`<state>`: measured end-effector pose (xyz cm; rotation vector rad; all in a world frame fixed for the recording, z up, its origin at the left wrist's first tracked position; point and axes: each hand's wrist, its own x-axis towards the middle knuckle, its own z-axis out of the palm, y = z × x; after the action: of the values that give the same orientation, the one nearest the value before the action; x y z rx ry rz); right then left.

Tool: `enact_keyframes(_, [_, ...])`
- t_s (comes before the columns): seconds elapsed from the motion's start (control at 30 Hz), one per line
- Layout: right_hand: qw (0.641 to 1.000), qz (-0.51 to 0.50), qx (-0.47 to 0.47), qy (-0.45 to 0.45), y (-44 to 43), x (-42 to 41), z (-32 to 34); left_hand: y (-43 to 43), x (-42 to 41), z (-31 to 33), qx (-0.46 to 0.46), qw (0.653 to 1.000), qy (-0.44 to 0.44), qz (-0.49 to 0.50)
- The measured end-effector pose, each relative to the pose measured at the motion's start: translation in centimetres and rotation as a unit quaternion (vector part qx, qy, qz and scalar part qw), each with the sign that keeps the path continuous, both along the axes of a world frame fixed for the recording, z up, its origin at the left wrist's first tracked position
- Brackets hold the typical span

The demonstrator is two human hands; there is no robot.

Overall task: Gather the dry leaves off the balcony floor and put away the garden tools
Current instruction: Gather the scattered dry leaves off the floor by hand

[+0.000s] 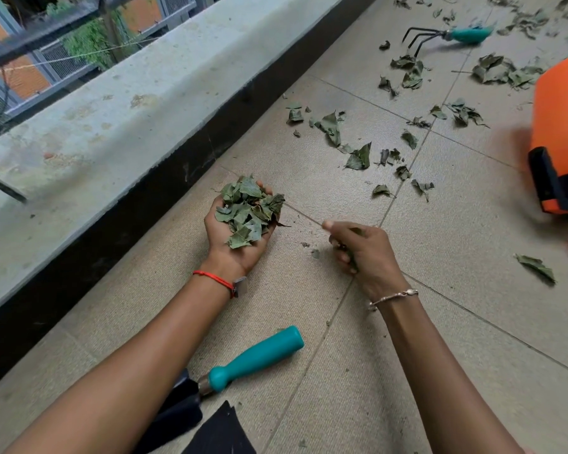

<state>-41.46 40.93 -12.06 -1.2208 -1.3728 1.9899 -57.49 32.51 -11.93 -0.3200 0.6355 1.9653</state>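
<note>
Left hand (243,257) is palm-up, cupped round a heap of leaves (246,211). Right hand (368,253), just at its 3 o'clock, is knuckles-up with the fingers curled in, clutching a few leaf scraps (353,264), bit blurry though. Loose leaves (358,157) are strewn over the floor (440,322) from 12 to 2 o'clock of the hands. Rake (453,36) lies way up at 1 o'clock among them. Trowel (256,358) lies at 6 o'clock, blade partly under the left forearm. Orange container (561,126) sits at 3 o'clock by the frame edge. Ledge (112,126) runs along at 10 o'clock.
</note>
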Motion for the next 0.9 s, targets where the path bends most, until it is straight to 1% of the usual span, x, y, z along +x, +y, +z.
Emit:
enact_keyframes(0.07, [0.989, 0.035, 0.119, -0.080, -0.5, -0.5, -0.3, 0.0, 0.0, 0.0, 0.000, 1.000, -0.001, -0.002])
enact_keyframes(0.17, [0.941, 0.094, 0.282, -0.163, -1.2, -1.3, -0.9, 0.0, 0.0, -0.1, -0.001, 1.000, 0.003, -0.004])
enact_keyframes(0.23, [0.912, 0.117, 0.347, -0.185, -1.6, -1.5, -1.1, -0.1, 0.0, -0.2, 0.002, 1.000, 0.003, -0.006])
enact_keyframes(0.3, [0.889, 0.131, 0.397, -0.186, -2.0, -1.5, -1.2, -0.2, -0.1, -0.3, 0.008, 1.000, -0.001, -0.004])
enact_keyframes(0.4, [0.834, 0.170, 0.480, -0.215, -2.6, -1.7, -1.8, -0.2, -0.2, -0.4, 0.019, 1.000, -0.008, 0.003])
enact_keyframes(0.43, [0.820, 0.183, 0.493, -0.226, -2.8, -1.8, -1.9, -0.2, -0.2, -0.4, 0.020, 1.000, -0.011, 0.003])
enact_keyframes(0.47, [0.820, 0.184, 0.493, -0.226, -2.8, -1.9, -1.8, -0.1, -0.1, -0.3, 0.020, 1.000, -0.013, 0.004])
enact_keyframes(0.5, [0.838, 0.170, 0.470, -0.218, -2.6, -1.9, -1.6, -0.1, -0.1, -0.3, 0.020, 1.000, -0.014, 0.004])
enact_keyframes(0.57, [0.906, 0.104, 0.365, -0.186, -1.7, -1.7, -0.9, -0.2, 0.0, -0.1, 0.023, 1.000, -0.018, 0.005])
enact_keyframes(0.6, [0.933, 0.064, 0.312, -0.167, -1.2, -1.3, -0.7, -0.3, 0.0, -0.1, 0.026, 1.000, -0.017, 0.006])
enact_keyframes(0.63, [0.946, 0.035, 0.281, -0.159, -0.8, -0.9, -0.6, -0.3, 0.0, 0.0, 0.028, 0.999, -0.016, 0.006])
enact_keyframes(0.7, [0.945, 0.032, 0.275, -0.171, -0.5, -0.2, -0.5, -0.4, -0.1, 0.0, 0.035, 0.999, -0.017, 0.007])
enact_keyframes(0.77, [0.935, 0.055, 0.296, -0.186, -1.2, 0.1, -0.3, -0.5, -0.1, -0.1, 0.037, 0.999, -0.019, 0.006])
enact_keyframes(0.9, [0.917, 0.091, 0.342, -0.186, -2.2, -0.1, -0.7, -0.5, 0.2, 0.0, 0.027, 1.000, -0.006, -0.004])
